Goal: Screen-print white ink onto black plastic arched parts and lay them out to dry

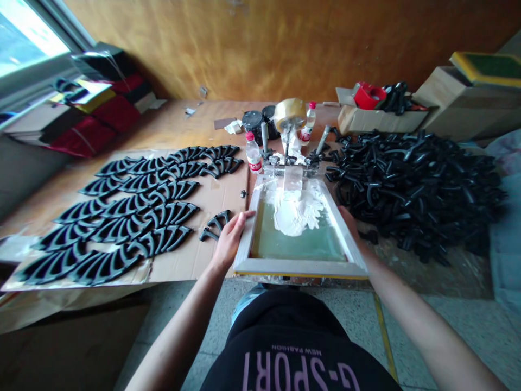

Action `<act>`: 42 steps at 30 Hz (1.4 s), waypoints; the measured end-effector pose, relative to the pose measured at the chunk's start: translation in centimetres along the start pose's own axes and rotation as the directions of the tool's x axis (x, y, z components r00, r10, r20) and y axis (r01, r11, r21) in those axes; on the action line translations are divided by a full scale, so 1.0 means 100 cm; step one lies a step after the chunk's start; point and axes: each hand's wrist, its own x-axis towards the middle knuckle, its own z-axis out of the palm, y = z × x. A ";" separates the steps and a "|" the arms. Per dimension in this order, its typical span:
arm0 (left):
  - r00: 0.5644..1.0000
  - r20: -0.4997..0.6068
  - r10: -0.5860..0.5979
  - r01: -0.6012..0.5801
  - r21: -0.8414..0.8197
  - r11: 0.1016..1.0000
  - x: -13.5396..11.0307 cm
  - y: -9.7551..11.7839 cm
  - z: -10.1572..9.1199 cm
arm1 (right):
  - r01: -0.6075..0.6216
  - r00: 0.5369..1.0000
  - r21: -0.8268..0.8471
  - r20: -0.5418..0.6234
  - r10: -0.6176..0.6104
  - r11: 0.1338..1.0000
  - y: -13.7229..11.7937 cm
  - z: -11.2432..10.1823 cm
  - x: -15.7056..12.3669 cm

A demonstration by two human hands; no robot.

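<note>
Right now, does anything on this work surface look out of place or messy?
Two black curved plastic pieces lie apart from the neat rows on the brown cardboard sheet, near the left hand. White ink is smeared unevenly across the wooden-framed printing screen.

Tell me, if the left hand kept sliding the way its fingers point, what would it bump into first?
The left hand grips the left side of the screen frame, fingers pointing up-right. Going straight on, they would probably meet the white ink on the mesh first, though depth is unclear.
</note>
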 end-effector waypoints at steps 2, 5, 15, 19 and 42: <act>0.995 0.000 -0.104 0.104 0.047 0.993 -0.006 -0.036 0.001 | -0.064 0.990 -0.022 -0.128 0.061 0.998 0.000 -0.010 0.025; 0.984 -0.009 -0.180 0.181 0.076 0.981 -0.001 -0.081 0.006 | 0.042 0.981 -0.067 -0.184 -0.054 0.997 -0.032 -0.007 0.067; 0.969 -0.040 -0.243 0.245 0.098 0.964 0.007 -0.108 0.006 | 0.521 0.796 0.041 0.337 -0.503 0.853 -0.076 0.004 0.024; 0.968 -0.057 -0.244 0.248 0.074 0.966 0.006 -0.104 0.007 | 0.546 0.781 0.061 0.324 -0.534 0.836 -0.072 -0.006 0.020; 0.973 -0.113 0.203 -0.223 -0.209 0.952 0.031 0.070 0.011 | -0.294 0.952 0.096 -0.061 0.301 0.951 0.024 -0.044 0.086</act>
